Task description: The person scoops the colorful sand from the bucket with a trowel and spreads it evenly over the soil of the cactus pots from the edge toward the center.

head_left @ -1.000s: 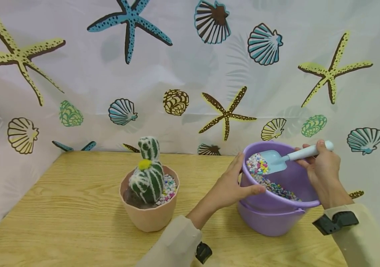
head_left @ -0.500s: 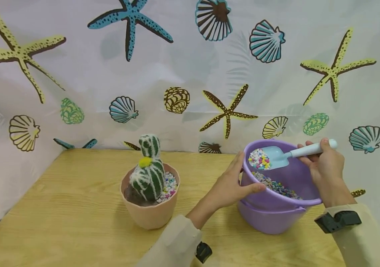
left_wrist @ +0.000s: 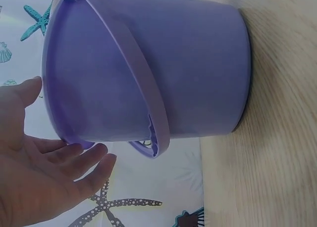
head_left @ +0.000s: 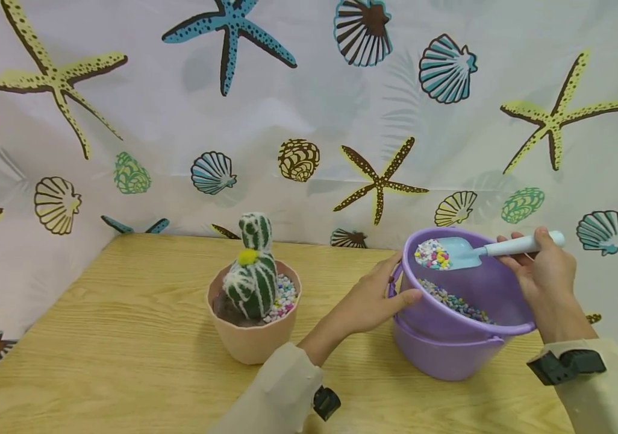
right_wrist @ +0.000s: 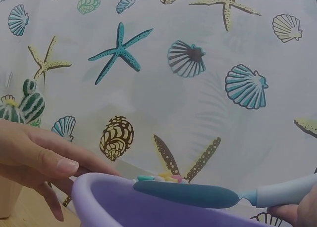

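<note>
A purple bucket (head_left: 450, 355) stands on the wooden table (head_left: 124, 337) with coloured pebbles (head_left: 452, 299) inside. My left hand (head_left: 374, 298) rests against its left wall just below the rim, thumb in front, fingers straight. In the left wrist view the left hand (left_wrist: 39, 182) lies flat beside the bucket (left_wrist: 188, 73). My right hand (head_left: 544, 271) grips the white handle of a light-blue scoop (head_left: 458, 253). The scoop's blade hovers level at the rim, loaded with pebbles (head_left: 432, 254). The right wrist view shows the scoop (right_wrist: 188, 193) just above the bucket's rim (right_wrist: 114, 202).
A pink pot (head_left: 255, 340) with a green-and-white knitted cactus (head_left: 255, 277) and some pebbles stands left of the bucket. A curtain printed with starfish and shells (head_left: 298, 120) closes off the back and left side. Bare table lies at the front left.
The scoop has risen out of the pebbles in the bucket with a load on its blade and now sits at rim height. The left hand stays on the bucket.
</note>
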`<move>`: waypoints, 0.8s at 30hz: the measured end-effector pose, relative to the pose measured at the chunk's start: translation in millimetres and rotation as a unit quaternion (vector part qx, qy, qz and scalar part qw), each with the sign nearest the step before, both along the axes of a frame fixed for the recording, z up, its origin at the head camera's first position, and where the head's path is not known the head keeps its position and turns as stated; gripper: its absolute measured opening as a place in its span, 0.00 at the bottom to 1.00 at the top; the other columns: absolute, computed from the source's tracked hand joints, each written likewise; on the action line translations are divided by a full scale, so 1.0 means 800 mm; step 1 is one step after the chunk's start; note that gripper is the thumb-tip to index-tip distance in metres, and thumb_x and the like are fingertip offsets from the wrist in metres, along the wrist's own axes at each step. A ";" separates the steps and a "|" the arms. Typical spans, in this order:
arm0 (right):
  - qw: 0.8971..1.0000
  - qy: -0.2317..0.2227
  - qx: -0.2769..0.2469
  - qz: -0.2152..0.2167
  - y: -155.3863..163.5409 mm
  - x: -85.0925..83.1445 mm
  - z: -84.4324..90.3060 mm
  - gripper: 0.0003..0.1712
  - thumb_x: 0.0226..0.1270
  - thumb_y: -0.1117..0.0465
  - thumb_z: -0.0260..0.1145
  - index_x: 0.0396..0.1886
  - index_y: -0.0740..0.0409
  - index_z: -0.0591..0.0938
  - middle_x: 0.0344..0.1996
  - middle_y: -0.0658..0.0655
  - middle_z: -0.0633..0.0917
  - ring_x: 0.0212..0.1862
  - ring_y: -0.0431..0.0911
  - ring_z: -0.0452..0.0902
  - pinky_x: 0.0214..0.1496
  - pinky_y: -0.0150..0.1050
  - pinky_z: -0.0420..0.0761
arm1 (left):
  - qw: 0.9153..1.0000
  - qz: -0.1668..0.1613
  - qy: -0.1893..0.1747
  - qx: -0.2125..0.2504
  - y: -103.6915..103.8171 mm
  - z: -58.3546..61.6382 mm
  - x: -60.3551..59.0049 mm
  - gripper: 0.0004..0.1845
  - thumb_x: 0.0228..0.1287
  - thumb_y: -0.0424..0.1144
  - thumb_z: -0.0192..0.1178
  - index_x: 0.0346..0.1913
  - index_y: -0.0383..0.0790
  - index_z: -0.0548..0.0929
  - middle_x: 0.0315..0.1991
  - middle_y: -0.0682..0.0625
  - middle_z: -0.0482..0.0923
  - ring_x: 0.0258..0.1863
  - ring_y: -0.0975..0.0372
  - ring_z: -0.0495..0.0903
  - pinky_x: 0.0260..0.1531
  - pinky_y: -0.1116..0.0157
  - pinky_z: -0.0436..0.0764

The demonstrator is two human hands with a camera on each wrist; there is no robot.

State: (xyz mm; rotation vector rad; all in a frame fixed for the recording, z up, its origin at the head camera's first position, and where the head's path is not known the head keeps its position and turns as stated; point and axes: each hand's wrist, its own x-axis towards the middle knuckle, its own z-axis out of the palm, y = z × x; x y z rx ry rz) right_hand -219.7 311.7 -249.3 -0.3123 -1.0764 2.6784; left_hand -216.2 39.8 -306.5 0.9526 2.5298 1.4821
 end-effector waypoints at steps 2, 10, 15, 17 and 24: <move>1.000 0.001 0.000 0.000 0.000 0.001 0.000 0.34 0.73 0.55 0.52 0.73 0.41 0.51 0.44 0.59 0.73 0.32 0.54 0.85 0.59 0.49 0.70 | 1.000 0.001 -0.003 -0.002 -0.003 0.000 0.000 0.40 0.67 0.56 0.53 0.76 0.47 0.51 0.72 0.44 0.59 0.67 0.51 0.66 0.62 0.51 0.70; 1.000 0.009 -0.007 -0.011 -0.002 0.008 0.002 0.34 0.71 0.56 0.53 0.73 0.41 0.52 0.45 0.59 0.73 0.32 0.55 0.85 0.51 0.50 0.78 | 1.000 0.000 -0.012 -0.021 -0.018 0.001 0.003 0.33 0.69 0.55 0.51 0.71 0.44 0.61 0.70 0.46 0.62 0.62 0.52 0.72 0.54 0.57 0.77; 1.000 0.006 -0.015 -0.014 -0.006 0.014 0.001 0.31 0.71 0.55 0.54 0.70 0.44 0.55 0.45 0.59 0.73 0.32 0.55 0.84 0.58 0.49 0.70 | 1.000 -0.007 -0.013 -0.024 -0.031 0.005 0.009 0.28 0.70 0.49 0.51 0.69 0.41 0.65 0.67 0.45 0.66 0.59 0.52 0.74 0.53 0.59 0.77; 1.000 0.009 -0.018 -0.014 -0.008 0.016 0.001 0.31 0.71 0.55 0.54 0.69 0.45 0.55 0.44 0.59 0.73 0.33 0.55 0.84 0.57 0.50 0.71 | 1.000 -0.010 -0.016 -0.022 -0.037 0.007 0.012 0.26 0.70 0.47 0.52 0.67 0.40 0.67 0.65 0.44 0.69 0.57 0.52 0.76 0.52 0.60 0.77; 1.000 0.017 -0.020 -0.014 -0.018 0.020 0.003 0.29 0.70 0.55 0.55 0.68 0.49 0.57 0.43 0.59 0.73 0.33 0.55 0.85 0.49 0.51 0.78 | 0.999 0.002 -0.005 -0.032 -0.056 0.011 0.020 0.23 0.70 0.45 0.52 0.63 0.37 0.70 0.61 0.41 0.72 0.54 0.50 0.77 0.51 0.58 0.78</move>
